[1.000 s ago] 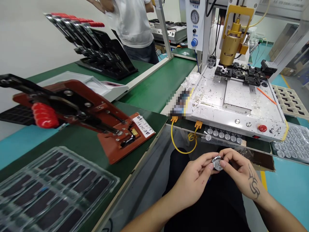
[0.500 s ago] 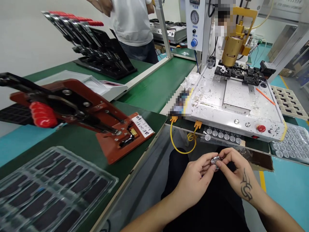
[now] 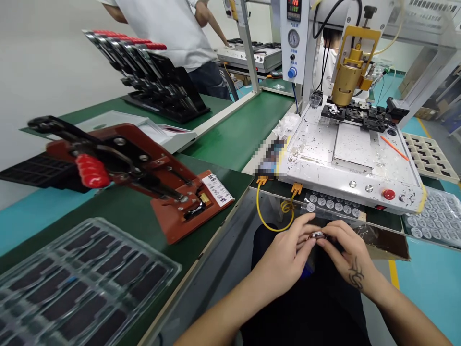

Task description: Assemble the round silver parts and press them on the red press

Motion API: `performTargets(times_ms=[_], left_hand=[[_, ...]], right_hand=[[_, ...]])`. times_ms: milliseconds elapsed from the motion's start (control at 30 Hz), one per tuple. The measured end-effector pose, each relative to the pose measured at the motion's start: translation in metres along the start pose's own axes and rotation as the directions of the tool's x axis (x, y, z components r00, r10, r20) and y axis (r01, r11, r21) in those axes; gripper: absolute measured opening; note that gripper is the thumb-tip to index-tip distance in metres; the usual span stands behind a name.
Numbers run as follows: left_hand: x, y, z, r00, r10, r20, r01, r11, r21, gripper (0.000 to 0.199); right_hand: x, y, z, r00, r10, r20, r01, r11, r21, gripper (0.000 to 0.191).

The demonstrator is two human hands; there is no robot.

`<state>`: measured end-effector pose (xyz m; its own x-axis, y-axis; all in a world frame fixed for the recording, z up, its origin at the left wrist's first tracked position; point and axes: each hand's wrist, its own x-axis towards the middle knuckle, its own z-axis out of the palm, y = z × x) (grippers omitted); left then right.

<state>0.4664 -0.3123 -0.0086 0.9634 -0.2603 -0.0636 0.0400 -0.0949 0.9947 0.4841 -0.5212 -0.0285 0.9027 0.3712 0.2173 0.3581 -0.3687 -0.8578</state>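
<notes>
A small shiny round metal part is pinched between both hands above my lap. My left hand is closed on its left side with thumb and fingers, partly blurred. On the right side, thumb and forefinger of my right hand grip the same part. Fingers cover much of it, so its exact kind cannot be made out. Beyond the hands stands a white dispensing machine with a gold cylinder over black fixtures.
To the left, a brown toggle-clamp press with a red handle stands beside a clear compartment tray. A yellow cable hangs off the bench edge. Sheets of round stickers lie at right. A person in a white shirt stands behind.
The round part has been tilted from showing its face to nearly edge-on. My left fingers have lifted and spread somewhat. The head view has shifted slightly, and the person behind has leaned over.
</notes>
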Motion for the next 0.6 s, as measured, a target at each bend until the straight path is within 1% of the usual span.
performTargets(times_ms=[67,133,200,267,433,600], left_hand=[[0.002,0.000,0.000,0.994,0.013,-0.105,-0.021,0.997,-0.076,0.045],[0.003,-0.002,0.003,0.986,-0.007,-0.165,-0.017,0.990,-0.142,0.040],[0.002,-0.005,0.007,0.985,-0.041,-0.170,0.007,0.981,-0.193,0.030],[0.000,-0.007,0.009,0.984,-0.066,-0.166,0.029,0.976,-0.216,0.026],[-0.005,-0.002,0.005,0.981,-0.100,-0.166,0.055,0.966,-0.251,0.031],[-0.008,0.006,-0.002,0.982,-0.106,-0.155,0.064,0.964,-0.257,0.033]], right_hand=[[0.005,-0.002,0.004,0.989,0.140,-0.050,-0.131,0.979,0.154,0.022],[0.009,-0.003,0.008,0.956,0.292,-0.013,-0.270,0.900,0.342,0.034],[0.013,-0.005,0.013,0.934,0.356,0.042,-0.334,0.823,0.460,0.041],[0.014,-0.007,0.016,0.929,0.363,0.066,-0.347,0.799,0.491,0.043],[0.015,-0.016,0.019,0.938,0.338,0.079,-0.334,0.815,0.474,0.044],[0.017,-0.019,0.017,0.946,0.302,0.116,-0.321,0.836,0.445,0.038]])
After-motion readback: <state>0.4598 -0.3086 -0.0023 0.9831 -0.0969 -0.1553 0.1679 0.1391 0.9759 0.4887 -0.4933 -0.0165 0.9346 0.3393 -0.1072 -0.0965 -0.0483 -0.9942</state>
